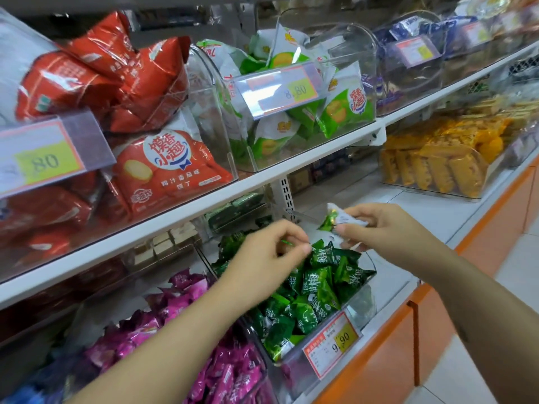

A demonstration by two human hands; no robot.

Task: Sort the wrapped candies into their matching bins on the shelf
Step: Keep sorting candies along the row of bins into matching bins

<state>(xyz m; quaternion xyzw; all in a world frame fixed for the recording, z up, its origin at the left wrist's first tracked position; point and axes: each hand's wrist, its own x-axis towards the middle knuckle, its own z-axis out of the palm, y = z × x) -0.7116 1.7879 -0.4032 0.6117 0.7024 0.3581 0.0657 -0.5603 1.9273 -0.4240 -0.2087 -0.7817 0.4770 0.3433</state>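
While you stand at the shelf, your left hand [271,255] hovers over the clear bin [366,309] of dark green candies [318,287], fingers curled, thumb and forefinger pinching a thin green wrapper edge [287,243]; whether a whole candy lies behind the fingers cannot be told. Your right hand [385,228] is raised just above and to the right of the same bin, gripping a green-and-white wrapped candy [332,218] between thumb and fingertips, its green end pointing toward your left hand. The two hands are near each other but apart.

The bin sits on the lower shelf [423,211] and carries an orange-bordered price tag [331,344] on its front wall. Just to its left, a second bin holds magenta candies [186,293]. Farther right on the lower shelf, well apart from the hands, stands a clear bin of yellow packets [437,167]. On the upper shelf [204,205], red snack bags [172,167] fill the left bin and green-and-white snack bags [344,109] the next one.
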